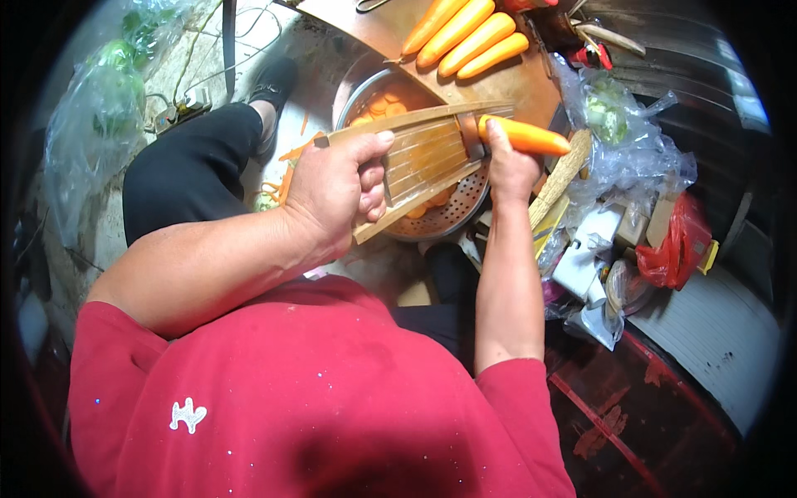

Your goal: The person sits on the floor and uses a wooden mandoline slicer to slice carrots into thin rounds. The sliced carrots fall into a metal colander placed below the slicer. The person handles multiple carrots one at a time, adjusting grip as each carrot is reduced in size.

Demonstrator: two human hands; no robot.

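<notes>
My left hand (333,187) grips the near end of a wooden mandoline slicer (429,152), which slants up to the right over a perforated metal colander (470,194). In my right hand (514,165) is a peeled carrot (529,136), its left end close against the slicer near the blade. Whether that end touches the blade I cannot tell. Round carrot slices (378,107) lie in the colander, partly hidden by the slicer. Several whole peeled carrots (464,37) rest side by side on the wooden board (498,87) beyond the slicer.
Plastic bags of green vegetables stand at the left (115,87) and right (613,118). A dried corn cob-like rough stick (560,177) lies right of my right hand. A red plastic bag (675,243) and white containers (588,249) crowd the right. Carrot peelings (292,168) lie on the floor.
</notes>
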